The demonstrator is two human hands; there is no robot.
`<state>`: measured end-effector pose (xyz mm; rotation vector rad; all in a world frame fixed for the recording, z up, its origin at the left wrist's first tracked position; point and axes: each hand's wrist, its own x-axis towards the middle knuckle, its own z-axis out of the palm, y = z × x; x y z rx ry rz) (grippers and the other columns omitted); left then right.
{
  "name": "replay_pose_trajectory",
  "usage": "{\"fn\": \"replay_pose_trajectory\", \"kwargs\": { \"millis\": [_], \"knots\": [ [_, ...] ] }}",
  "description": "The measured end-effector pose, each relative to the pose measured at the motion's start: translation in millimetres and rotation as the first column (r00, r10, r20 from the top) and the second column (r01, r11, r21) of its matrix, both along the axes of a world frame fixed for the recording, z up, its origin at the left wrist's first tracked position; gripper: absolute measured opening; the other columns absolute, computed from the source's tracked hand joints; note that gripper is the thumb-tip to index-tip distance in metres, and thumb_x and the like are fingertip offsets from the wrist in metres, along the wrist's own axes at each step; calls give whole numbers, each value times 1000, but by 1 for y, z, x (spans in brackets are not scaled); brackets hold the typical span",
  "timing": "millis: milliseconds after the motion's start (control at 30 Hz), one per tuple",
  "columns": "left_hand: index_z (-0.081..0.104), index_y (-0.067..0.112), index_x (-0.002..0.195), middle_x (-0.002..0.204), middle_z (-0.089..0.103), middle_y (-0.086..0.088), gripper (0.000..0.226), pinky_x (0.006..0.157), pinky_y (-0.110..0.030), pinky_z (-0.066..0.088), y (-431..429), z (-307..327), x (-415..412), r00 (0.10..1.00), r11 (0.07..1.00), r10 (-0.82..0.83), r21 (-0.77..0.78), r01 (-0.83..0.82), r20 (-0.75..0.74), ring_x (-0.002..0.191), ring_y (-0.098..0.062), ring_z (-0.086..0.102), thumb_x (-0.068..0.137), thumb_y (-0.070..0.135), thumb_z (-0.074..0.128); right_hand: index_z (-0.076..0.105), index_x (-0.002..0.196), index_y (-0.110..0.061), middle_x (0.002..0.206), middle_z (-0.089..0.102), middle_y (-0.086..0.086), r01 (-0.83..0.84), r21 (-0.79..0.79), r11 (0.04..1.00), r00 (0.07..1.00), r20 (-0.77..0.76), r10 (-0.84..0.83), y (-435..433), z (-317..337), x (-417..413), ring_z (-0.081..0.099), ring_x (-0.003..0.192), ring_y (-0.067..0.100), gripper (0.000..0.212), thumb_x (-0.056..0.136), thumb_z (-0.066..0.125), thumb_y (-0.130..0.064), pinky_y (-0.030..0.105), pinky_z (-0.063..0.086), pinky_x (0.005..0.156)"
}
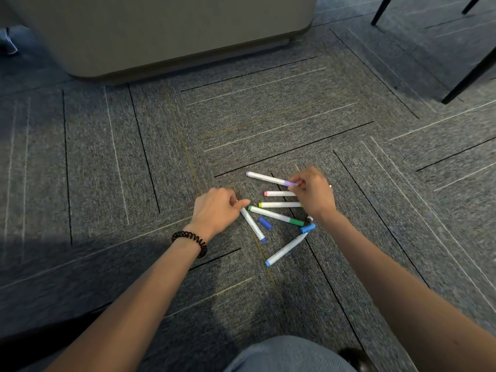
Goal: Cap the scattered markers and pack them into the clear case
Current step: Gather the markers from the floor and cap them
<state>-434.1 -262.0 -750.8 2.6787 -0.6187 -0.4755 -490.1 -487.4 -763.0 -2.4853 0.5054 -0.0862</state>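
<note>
I'm seeing the right hand (312, 191) pinching the purple marker (265, 179) at its capped end, the left hand (214, 208) gripping the dark-blue marker (253, 225) by its top. Between them a pink marker (280, 193), yellow marker (280, 204), green marker (276, 216) and loose blue cap (265, 223) are lying on the carpet (268, 116).

This looks like an office to me: grey striped carpet tiles (268, 116) underneath, a rounded grey furniture base (161, 36) ahead, thin black chair legs (468, 79) to my right.
</note>
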Motion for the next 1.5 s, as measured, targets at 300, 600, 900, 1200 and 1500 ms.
{"fn": "replay_pose_trajectory", "kwargs": {
  "millis": [300,600,900,1200,1500],
  "knots": [
    [44,21,56,47,38,9,51,50,-19,43,-13,-18,-20,989,990,99,111,-88,-106,40,-9,36,93,55,48,62,102,-17,112,52,-4,33,11,999,999,36,-33,-3,-2,-12,59,96,14,20,85,69,-12,34,56,85],
    [40,21,57,51,37,8,38,46,-19,32,-21,-14,-18,974,983,173,90,-161,-146,46,-9,35,89,34,56,62,83,-19,84,61,-6,-175,60,983,981,-67,179,20,4,-24,60,77,9,11,83,72,-17,31,57,74],
    [52,17,65,51,43,7,37,45,-21,35,-11,-16,-22,968,985,172,15,-173,-184,43,-10,38,87,45,62,66,82,-18,80,59,-10,-308,-32,951,933,-206,295,48,4,-28,60,76,12,24,74,79,-38,30,49,67],
    [51,21,78,69,60,3,23,55,-24,40,6,-13,-13,986,971,101,-201,-127,-133,58,-12,50,91,39,58,63,88,-17,86,56,-6,-358,-89,930,928,-148,343,52,0,-33,57,80,16,12,82,72,-23,35,52,68],
    [58,25,112,85,58,6,19,51,-21,38,6,-3,-10,970,897,-51,-437,-61,-240,62,-13,49,98,33,48,59,93,-15,66,54,-8,-153,110,982,986,77,145,31,10,-32,53,58,10,13,85,70,-15,40,56,60]
  ]
}}
